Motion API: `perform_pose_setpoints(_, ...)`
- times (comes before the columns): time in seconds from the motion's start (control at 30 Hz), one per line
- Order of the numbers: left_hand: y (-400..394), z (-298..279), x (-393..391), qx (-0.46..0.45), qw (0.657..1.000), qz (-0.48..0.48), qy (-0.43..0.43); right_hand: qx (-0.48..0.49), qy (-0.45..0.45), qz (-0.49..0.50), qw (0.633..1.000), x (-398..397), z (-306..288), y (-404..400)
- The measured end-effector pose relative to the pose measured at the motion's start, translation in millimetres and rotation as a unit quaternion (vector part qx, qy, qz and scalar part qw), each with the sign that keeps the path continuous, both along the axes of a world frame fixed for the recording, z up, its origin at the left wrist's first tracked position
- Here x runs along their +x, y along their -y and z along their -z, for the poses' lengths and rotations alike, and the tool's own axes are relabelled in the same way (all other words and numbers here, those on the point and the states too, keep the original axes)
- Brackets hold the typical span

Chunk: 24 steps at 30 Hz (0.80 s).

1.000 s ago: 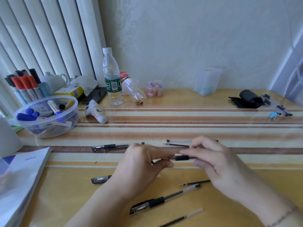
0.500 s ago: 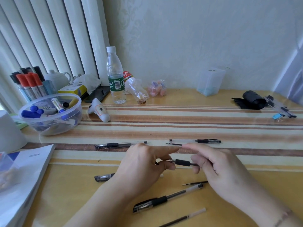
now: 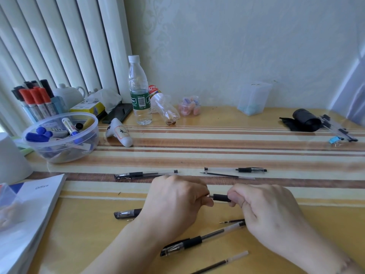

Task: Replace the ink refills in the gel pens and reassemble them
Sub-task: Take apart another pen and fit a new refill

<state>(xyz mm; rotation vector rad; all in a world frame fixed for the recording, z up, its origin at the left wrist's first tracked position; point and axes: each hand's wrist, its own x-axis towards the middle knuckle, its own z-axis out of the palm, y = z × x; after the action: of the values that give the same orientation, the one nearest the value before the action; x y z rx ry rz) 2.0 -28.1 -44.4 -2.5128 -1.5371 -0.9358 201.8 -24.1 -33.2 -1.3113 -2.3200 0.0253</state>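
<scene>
On the striped yellow-and-brown wooden surface (image 3: 256, 153), left hand (image 3: 173, 202) and right hand (image 3: 270, 212) are both pinched shut on a black-gripped clear gel pen (image 3: 220, 197) spanning between them. A thin black ink refill (image 3: 227, 175) lies just behind that pen.

Hands: two, left hand (image 3: 173, 202) and right hand (image 3: 266, 212), with one pen (image 3: 221, 197) held between them.

Pens beyond the hands: two, one capped pen (image 3: 146, 173) and one uncapped pen (image 3: 237, 170).

Loose refill (image 3: 227, 175) beyond the right hand: one.

Pens nearer than the hands: two, possibly; the left pen (image 3: 128, 213) is partly hidden, the assembled pen (image 3: 197, 240) is clear.

Refills nearer than the hands: two, a short refill (image 3: 232, 221) and a long refill (image 3: 223, 262).
</scene>
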Motion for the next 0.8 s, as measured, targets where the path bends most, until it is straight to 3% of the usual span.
perform_pose_setpoints(0.07, 2.8, -3.6, 3.1, -0.013, 0.999, -0.002, 0.031, 0.006, -0.008, 0.009, 1.000, 3.3, 1.8, -2.9)
perform_pose_setpoints(0.2, 3.2, -9.7, 4.9, -0.127, 0.979, -0.009, 0.161, 0.010, -0.058, 0.013, 0.998, 7.8, -1.4, -6.0)
perform_pose_setpoints(0.4, 0.0, -7.6, 2.4, -0.179, 0.960, -0.023, 0.214, 0.001, -0.110, -0.022, 0.994, 7.8, -4.9, -5.3)
perform_pose_setpoints(0.63, 2.9, -8.6, 6.4, -0.187, 0.959, 0.004, 0.215, -0.001, -0.107, -0.034, 0.994, 3.8, -2.9, -4.1)
perform_pose_setpoints(0.8, 6.4, -8.1, 10.7, -0.169, 0.972, 0.015, 0.162, 0.033, -0.071, -0.059, 0.995, 1.7, -5.1, -1.8)
